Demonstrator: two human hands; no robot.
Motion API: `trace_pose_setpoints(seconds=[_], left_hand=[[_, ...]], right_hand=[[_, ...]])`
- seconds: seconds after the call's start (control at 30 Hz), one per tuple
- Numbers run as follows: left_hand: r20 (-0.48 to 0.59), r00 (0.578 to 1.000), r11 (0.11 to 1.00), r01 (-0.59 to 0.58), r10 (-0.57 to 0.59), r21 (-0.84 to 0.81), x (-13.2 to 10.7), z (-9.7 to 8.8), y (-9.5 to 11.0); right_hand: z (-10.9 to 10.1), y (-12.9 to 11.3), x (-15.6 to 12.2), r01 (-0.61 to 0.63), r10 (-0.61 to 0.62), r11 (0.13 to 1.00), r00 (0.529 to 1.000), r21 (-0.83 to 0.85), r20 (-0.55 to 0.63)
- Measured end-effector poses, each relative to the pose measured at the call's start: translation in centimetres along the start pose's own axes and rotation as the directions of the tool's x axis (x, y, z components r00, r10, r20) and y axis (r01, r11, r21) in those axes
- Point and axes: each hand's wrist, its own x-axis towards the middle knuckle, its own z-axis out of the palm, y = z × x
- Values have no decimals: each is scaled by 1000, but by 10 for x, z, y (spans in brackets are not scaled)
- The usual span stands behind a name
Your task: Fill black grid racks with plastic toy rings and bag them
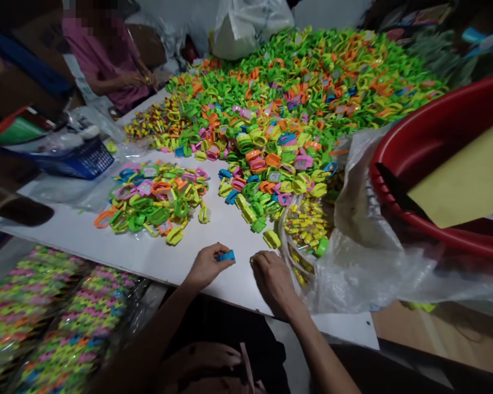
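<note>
My left hand [207, 266] pinches a blue plastic toy watch [227, 256] just above the white table, near its front edge. To the right, my right hand [272, 272] is closed with its fingertips together. A tiny yellowish bit shows at those fingertips, too small to name. Beside this hand, an open clear plastic bag [332, 273] holds many small yellow wrapped pieces [306, 221]. Ahead of both hands spreads a large heap of colourful toy watches [279, 137]. A smaller pile of toy watches [156, 200] lies to the left.
A red basin [425, 232] with yellow card [472, 169] in it stands at the right. A blue basket [80, 161] sits at the left. Packed rows of colourful pieces [61, 317] lie below the table's left edge. Across the table, a person in pink [102, 60] handles something small.
</note>
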Motion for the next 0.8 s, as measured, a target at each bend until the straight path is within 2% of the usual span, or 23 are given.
trace_pose_setpoints(seconds=[0.07,0.13,0.23,0.37,0.5,0.67,0.8], left_hand=[[24,999,992,-25,28,-124,-2,8,-1],[44,994,982,-89,98,-167,-5,15,1],[55,977,976,-203,208,-83,-9,17,9],[78,957,955,-285,279,81,-15,13,17],[124,949,927,-309,288,213,-20,14,22],[159,935,873,-353,317,338,-24,19,24],[166,916,781,-398,364,482,-29,22,20]], right_hand=[[-11,-7,1,24,-22,980,1000,196,-13],[-19,-14,3,52,-50,950,999,309,-15],[-23,-17,3,60,-49,915,998,400,-38],[-17,-10,-4,58,-8,849,995,524,-98],[-18,-9,-7,12,62,828,992,560,-112],[-27,-15,-5,93,-59,857,995,507,-81],[-30,-19,-6,105,-108,907,994,407,-15]])
